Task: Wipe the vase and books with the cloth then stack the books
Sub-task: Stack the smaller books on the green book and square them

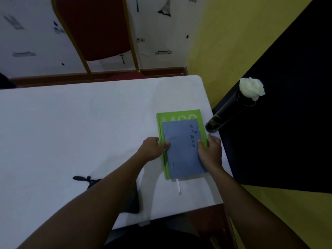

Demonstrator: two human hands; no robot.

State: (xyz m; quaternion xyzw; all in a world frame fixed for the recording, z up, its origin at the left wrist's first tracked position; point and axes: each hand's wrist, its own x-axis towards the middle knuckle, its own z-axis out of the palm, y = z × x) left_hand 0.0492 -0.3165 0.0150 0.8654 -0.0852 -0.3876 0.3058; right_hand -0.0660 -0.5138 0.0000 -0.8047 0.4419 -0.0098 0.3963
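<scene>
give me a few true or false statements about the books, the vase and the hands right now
1. The blue book lies on top of the green book. True.
2. The vase holds a red flower. False: the flower is white.
3. Both hands touch the stacked books, the left hand at the left edge and the right hand at the right edge. True.
4. The vase stands on top of the books. False: it stands apart from them, at the right edge of the table.
5. The right hand holds a cloth. False: its grip has no cloth in it.
</scene>
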